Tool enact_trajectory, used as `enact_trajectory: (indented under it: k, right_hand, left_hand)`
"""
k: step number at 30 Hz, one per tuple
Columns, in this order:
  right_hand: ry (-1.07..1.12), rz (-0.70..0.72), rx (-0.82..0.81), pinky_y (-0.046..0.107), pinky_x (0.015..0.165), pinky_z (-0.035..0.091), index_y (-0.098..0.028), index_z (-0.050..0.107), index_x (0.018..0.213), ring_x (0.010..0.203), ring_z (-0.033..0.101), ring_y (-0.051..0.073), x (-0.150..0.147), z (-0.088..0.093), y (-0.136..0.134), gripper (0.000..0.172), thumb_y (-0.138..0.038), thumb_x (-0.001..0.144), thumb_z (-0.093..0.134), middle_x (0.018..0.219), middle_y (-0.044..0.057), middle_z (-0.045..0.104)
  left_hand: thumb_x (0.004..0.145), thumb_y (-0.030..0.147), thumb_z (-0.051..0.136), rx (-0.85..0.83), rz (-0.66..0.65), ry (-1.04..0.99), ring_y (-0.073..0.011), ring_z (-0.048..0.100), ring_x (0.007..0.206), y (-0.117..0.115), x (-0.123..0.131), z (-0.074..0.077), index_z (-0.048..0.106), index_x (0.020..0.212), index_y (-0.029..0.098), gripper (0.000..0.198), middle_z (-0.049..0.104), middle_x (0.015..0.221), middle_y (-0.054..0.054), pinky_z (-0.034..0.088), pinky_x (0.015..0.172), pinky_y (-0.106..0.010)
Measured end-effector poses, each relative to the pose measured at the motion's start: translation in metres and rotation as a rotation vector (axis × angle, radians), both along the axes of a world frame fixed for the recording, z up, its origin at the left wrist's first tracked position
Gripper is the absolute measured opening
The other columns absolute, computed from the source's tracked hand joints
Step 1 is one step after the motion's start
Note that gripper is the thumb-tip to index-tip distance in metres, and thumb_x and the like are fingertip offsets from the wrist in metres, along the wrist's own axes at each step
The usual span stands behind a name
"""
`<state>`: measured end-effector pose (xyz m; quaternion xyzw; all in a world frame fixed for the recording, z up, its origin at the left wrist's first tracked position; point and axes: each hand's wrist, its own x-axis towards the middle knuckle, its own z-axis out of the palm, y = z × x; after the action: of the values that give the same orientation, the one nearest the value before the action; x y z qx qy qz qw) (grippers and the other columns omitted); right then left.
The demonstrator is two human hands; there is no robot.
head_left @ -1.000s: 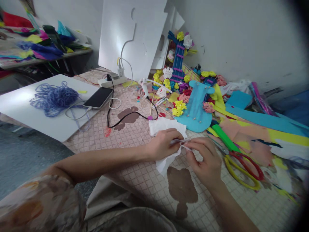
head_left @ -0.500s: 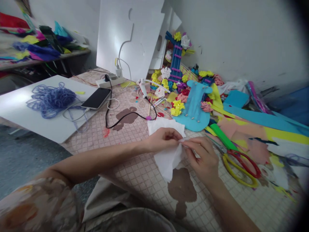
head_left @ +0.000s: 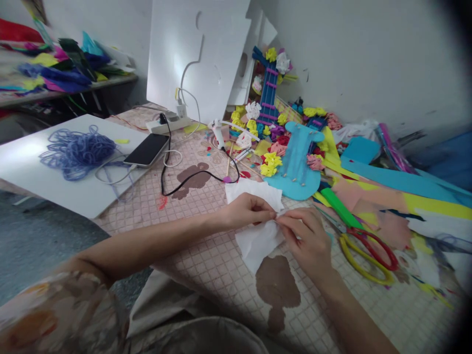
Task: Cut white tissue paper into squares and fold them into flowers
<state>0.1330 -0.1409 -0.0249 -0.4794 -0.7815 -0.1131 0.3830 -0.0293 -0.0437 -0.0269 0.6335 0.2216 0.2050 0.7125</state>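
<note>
A strip of thin white paper, likely crepe paper (head_left: 258, 244), is gathered between my two hands above the table. My left hand (head_left: 248, 211) is closed, pinching the paper at its middle with thumb and forefinger. From the other side my right hand (head_left: 308, 236) pinches the same spot, fingertips almost touching the left ones. Part of the paper hangs toward me below the hands, and another white sheet part (head_left: 254, 191) shows behind them. What exactly lies between the fingertips is too small to make out.
Red-and-yellow-handled scissors (head_left: 368, 255) lie to the right beside paper scraps. Behind my hands are a blue guitar-shaped cutout (head_left: 295, 167), paper flowers (head_left: 271, 163) and a white glue gun (head_left: 217, 132) with a black cord. At left are a phone (head_left: 146, 150) and purple yarn (head_left: 83, 150) on a white board (head_left: 73, 194).
The left fingers have closed down flatter over the paper, and the right fingers have curled in slightly. The lower flap of paper has lifted a little.
</note>
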Motion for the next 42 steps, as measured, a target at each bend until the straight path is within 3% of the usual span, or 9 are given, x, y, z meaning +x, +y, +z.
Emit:
enact_trajectory:
  k: [9, 17, 32, 42]
  right_hand:
    - [-0.036, 0.005, 0.015, 0.038, 0.076, 0.048, -0.02, 0.063, 0.092, 0.086, 0.055, 0.021, 0.003, -0.004, 0.002, 0.024, -0.002, 0.078, 0.057, 0.087, 0.006, 0.061]
    - [-0.081, 0.007, 0.031, 0.038, 0.074, 0.049, -0.023, 0.063, 0.094, 0.085, 0.056, 0.021, 0.006, -0.006, 0.003, 0.026, -0.004, 0.079, 0.057, 0.088, 0.005, 0.062]
    - [-0.115, 0.032, 0.102, 0.038, 0.074, 0.05, -0.025, 0.062, 0.1, 0.087, 0.056, 0.021, 0.006, -0.007, 0.003, 0.033, -0.002, 0.076, 0.059, 0.089, 0.005, 0.062]
    - [-0.093, 0.037, 0.102, 0.039, 0.075, 0.05, -0.026, 0.064, 0.102, 0.088, 0.058, 0.021, 0.009, -0.011, 0.004, 0.034, -0.003, 0.077, 0.059, 0.091, 0.005, 0.064]
  left_hand:
    - [0.077, 0.028, 0.058, 0.081, 0.042, 0.036, -0.0038, 0.039, 0.048, 0.001, 0.001, -0.004, 0.064, 0.078, 0.008, 0.021, 0.05, 0.056, 0.003, 0.031, 0.046, -0.017]
    - [0.073, 0.037, 0.064, -0.039, 0.02, 0.02, -0.0034, 0.04, 0.048, 0.0, 0.0, 0.001, 0.063, 0.076, 0.009, 0.029, 0.049, 0.056, 0.003, 0.03, 0.045, -0.018]
    - [0.068, 0.032, 0.067, -0.205, 0.11, 0.059, -0.002, 0.036, 0.044, 0.0, 0.002, -0.004, 0.06, 0.07, 0.01, 0.024, 0.046, 0.05, 0.005, 0.026, 0.044, -0.017]
    - [0.065, 0.04, 0.069, -0.192, 0.111, 0.063, -0.0026, 0.036, 0.043, -0.001, 0.002, -0.002, 0.058, 0.068, 0.011, 0.031, 0.045, 0.049, 0.006, 0.026, 0.042, -0.017]
